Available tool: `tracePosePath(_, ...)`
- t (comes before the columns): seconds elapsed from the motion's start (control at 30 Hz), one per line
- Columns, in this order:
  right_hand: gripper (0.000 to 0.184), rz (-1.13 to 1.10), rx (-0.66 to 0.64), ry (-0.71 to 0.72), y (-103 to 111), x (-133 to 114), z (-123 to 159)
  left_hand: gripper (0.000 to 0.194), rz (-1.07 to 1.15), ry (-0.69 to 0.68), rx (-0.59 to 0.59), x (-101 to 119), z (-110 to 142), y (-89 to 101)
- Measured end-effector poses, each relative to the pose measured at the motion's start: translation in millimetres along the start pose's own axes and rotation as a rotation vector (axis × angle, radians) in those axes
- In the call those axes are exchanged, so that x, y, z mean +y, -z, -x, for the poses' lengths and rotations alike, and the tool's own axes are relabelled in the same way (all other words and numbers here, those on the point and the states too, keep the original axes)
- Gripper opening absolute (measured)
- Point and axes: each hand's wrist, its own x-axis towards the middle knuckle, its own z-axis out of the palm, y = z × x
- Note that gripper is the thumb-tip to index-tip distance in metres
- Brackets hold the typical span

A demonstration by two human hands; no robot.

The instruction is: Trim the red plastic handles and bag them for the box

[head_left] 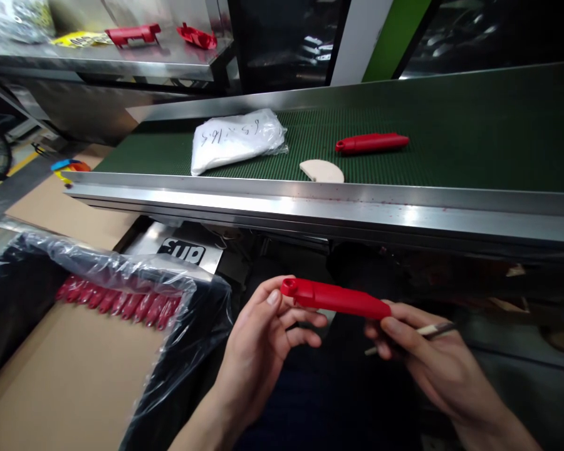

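Both hands hold a long red plastic handle (337, 299) below the conveyor's front rail. My left hand (263, 341) pinches its round-holed end with thumb and fingers. My right hand (432, 363) grips the other end and also holds a thin stick-like tool (430, 330) across its fingers. A second red handle (372, 143) lies on the green conveyor belt (474, 144). To the left, a box lined with clear plastic (136, 269) contains a row of several red handles (122, 303).
On the belt lie a white plastic bag with handwriting (235, 139) and a beige half-round piece (321, 171). A steel rail (338, 207) edges the conveyor. More red parts (134, 34) sit on a steel table at the back left. Cardboard (61, 369) covers the box's floor.
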Motion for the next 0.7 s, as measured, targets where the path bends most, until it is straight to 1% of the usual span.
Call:
tracePosePath(0.07, 0.025, -0.066, 0.010, -0.048, -3, -4, 0, 0.021, -0.015, -0.001, 0.002, -1, 1, 0.4)
tracePosePath(0.17, 0.027, -0.090, -0.002, -0.103, -5, -6, -3, 0.018, -0.012, -0.007, -0.012, -2, 2, 1.1)
tracePosePath(0.3, 0.029, -0.114, -0.019, -0.179, -7, -3, -7, 0.018, -0.009, -0.009, -0.059, -5, 6, 1.5)
tracePosePath(0.5, 0.031, -0.163, -0.048, -0.221, -11, 1, -9, 0.020, -0.036, -0.007, -0.081, -5, 7, 1.4)
tracePosePath(0.6, 0.029, -0.182, -0.034, -0.235, -11, 0, -9, 0.018, -0.046, 0.004, -0.045, -5, 3, 3.3)
tracePosePath(0.7, 0.027, -0.171, 0.010, -0.199, -11, -3, -6, 0.015, -0.067, 0.023, 0.040, -7, -3, 8.0)
